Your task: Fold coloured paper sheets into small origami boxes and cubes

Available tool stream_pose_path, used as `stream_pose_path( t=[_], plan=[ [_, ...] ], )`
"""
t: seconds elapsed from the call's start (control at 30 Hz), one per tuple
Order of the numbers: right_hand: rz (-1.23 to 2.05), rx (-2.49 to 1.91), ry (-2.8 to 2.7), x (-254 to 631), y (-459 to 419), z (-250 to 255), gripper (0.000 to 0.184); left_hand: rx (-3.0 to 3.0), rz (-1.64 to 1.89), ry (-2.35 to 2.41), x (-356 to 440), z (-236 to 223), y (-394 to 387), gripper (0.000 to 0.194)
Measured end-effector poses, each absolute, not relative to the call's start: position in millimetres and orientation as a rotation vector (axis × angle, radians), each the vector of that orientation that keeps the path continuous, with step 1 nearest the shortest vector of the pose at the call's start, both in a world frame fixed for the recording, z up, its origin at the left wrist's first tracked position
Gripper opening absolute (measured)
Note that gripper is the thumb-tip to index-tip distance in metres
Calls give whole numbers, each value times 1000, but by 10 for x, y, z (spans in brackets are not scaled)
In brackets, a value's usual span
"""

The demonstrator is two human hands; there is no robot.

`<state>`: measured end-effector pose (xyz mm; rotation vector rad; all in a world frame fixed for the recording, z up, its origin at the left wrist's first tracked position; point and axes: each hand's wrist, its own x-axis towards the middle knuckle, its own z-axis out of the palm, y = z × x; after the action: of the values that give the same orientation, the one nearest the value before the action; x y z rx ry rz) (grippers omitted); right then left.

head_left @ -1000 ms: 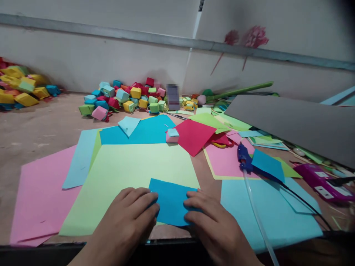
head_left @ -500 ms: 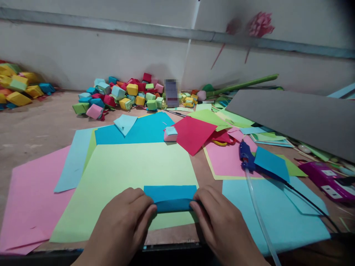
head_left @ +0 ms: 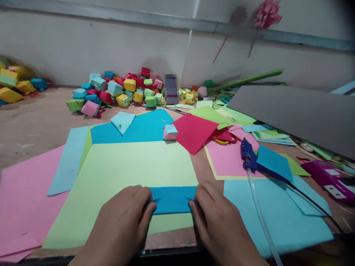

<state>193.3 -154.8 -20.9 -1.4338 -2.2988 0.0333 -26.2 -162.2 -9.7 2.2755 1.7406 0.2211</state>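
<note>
A folded strip of blue paper (head_left: 173, 200) lies across the near part of a large pale green sheet (head_left: 124, 166). My left hand (head_left: 124, 214) grips its left end between thumb and fingers. At the right end, the thumb and curled fingers of my right hand (head_left: 216, 214) hold the strip the same way. Both ends of the paper are hidden under my fingers. Beyond the green sheet sits a small pink and light blue paper box (head_left: 170, 132), touching a red paper square (head_left: 194, 131).
A blue glue gun (head_left: 249, 157) with a clear glue stick rests at right, near a purple power strip (head_left: 330, 181). Light blue paper (head_left: 271, 214) lies right of my hands, pink paper (head_left: 30, 199) left. Colourful paper boxes (head_left: 113, 88) are heaped along the wall.
The near edge of the blue paper, raised in a curl before, now lies flatter against the strip. Both hands keep their hold in nearly the same place. The view has shifted slightly.
</note>
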Motion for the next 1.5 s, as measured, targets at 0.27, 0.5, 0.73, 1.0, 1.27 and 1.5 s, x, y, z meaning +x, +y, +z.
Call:
stream_pose_path(
  t=[0.27,0.5,0.73,1.0,1.27,1.5],
  plan=[
    [49,-1461,-2318,1943,-1550,-206,18,2197,126,1751,-239,-69,-1617,24],
    [115,-1491,-2190,1950,-1531,-212,10,2331,420,1656,-321,-144,-1603,14],
    [-219,-1166,-2287,1938,-1665,-219,21,2605,650,1263,-262,-161,-1612,26],
    [-195,-1128,-2396,1975,-1637,-175,30,2682,604,1361,-212,-113,-1632,29],
    [93,-1146,-2277,1918,-1603,-170,28,2599,674,1362,-289,-145,-1624,11],
    [130,-1169,-2480,1971,-1593,-117,19,2597,634,1358,-290,-155,-1605,6]
  ],
)
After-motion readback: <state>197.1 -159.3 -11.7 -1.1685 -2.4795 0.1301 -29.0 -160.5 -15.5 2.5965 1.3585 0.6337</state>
